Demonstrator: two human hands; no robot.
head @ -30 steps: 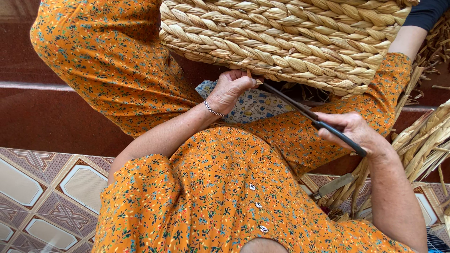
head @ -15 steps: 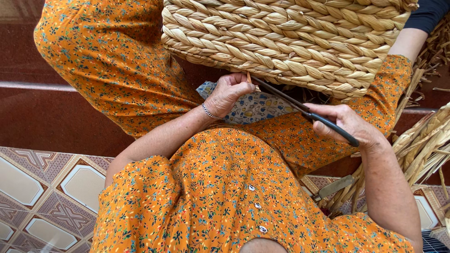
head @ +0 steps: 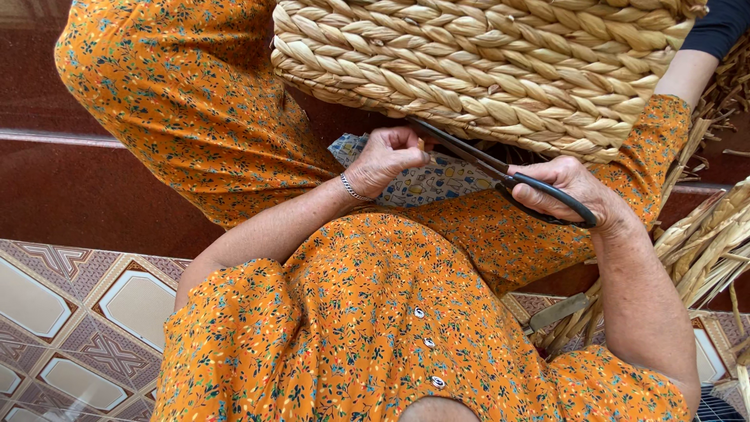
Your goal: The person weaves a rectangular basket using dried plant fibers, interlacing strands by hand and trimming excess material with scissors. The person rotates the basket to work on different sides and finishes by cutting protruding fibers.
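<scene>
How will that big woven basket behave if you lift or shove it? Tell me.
The basket is probably light for its size, being braided from dry plant fibre. Its thick plaited wall looks fairly stiff, though it may flex a little. The rough weave should grip well, not slip. The left hand pinches a strand at its rim while the right hand works scissors.

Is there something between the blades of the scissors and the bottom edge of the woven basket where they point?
Nothing visible blocks them. The scissors in the right hand reach straight to the lower rim of the basket. The left hand pinches at the rim just beside the blade tips, close to them but not across them.
</scene>
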